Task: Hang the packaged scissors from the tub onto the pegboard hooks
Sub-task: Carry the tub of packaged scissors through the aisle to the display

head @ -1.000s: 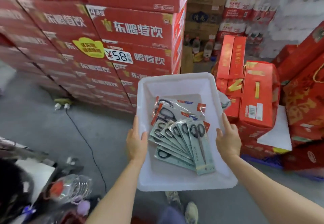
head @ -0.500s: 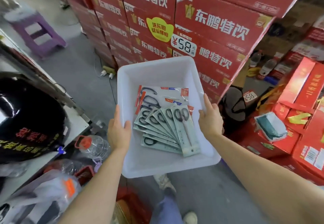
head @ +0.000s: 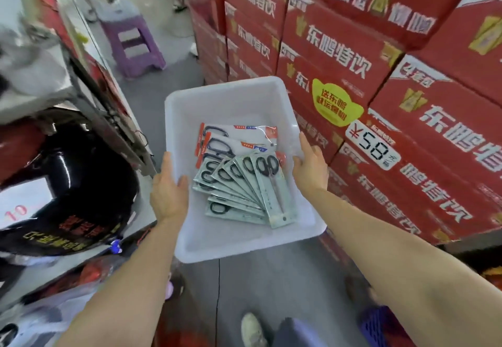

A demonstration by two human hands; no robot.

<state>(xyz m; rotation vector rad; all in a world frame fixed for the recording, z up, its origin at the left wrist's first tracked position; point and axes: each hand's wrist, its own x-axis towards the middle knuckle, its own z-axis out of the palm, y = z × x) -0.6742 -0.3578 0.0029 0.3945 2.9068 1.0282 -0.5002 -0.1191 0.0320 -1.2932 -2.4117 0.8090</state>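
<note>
I carry a white plastic tub (head: 231, 102) in front of me, above the floor. My left hand (head: 169, 189) grips its left rim and my right hand (head: 309, 167) grips its right rim. Inside lie several packaged scissors: a fan of pale green cards with black-handled scissors (head: 244, 186), and behind them clear packs with red edges (head: 239, 137). No pegboard is in view.
A tall stack of red drink cartons (head: 394, 102) with a ¥58 price tag (head: 373, 147) stands close on the right. On the left are a counter with a black helmet (head: 68, 189) and bagged goods. A purple stool (head: 133, 42) stands on the grey floor ahead.
I have turned left with the tub still in both hands. The red cartons slid from ahead to my right, and the counter, helmet and purple stool came closer on the left.
</note>
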